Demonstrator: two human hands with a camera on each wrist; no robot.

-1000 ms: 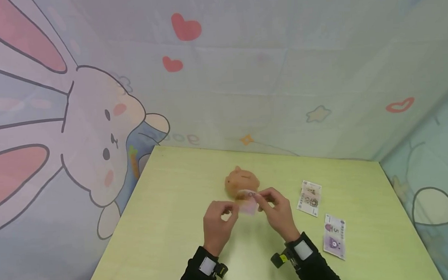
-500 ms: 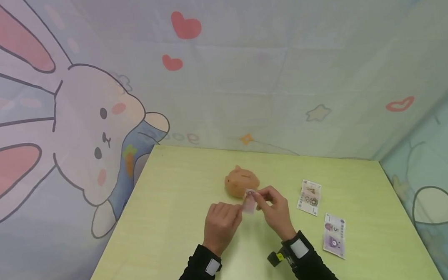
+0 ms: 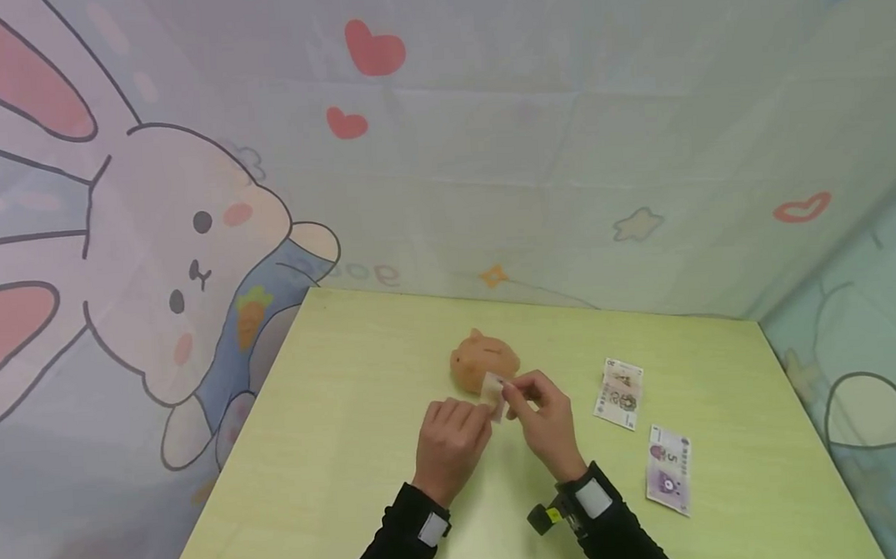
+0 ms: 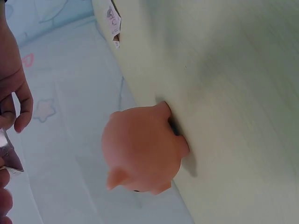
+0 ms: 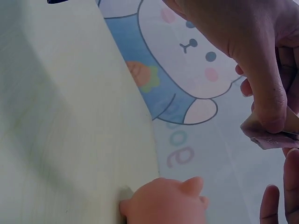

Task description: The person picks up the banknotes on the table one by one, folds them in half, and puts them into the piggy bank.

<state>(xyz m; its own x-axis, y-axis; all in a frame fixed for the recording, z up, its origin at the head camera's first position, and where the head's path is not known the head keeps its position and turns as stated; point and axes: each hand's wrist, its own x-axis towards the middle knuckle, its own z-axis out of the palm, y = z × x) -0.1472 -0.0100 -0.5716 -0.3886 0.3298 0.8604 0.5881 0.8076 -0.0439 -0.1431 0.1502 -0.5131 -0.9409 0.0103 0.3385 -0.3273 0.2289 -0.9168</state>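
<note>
Both hands pinch a small folded banknote above the table, just in front of a piggy bank. My left hand grips its lower left edge, and its thumb presses on the folded paper in the right wrist view. My right hand holds the upper right edge between thumb and forefinger. The orange-pink piggy bank stands upright with a slot on top. In the left wrist view, the piggy bank is apart from both hands. Fingers cover part of the note.
To the right on the yellow-green table lie a brownish banknote and, nearer, a purple banknote marked 5. A cloth backdrop with a cartoon rabbit hangs behind the table and along its sides.
The held banknote has gone from spread out to narrower and folded. My left hand has turned over, knuckles up, and moved right towards my right hand, which shifted slightly left.
</note>
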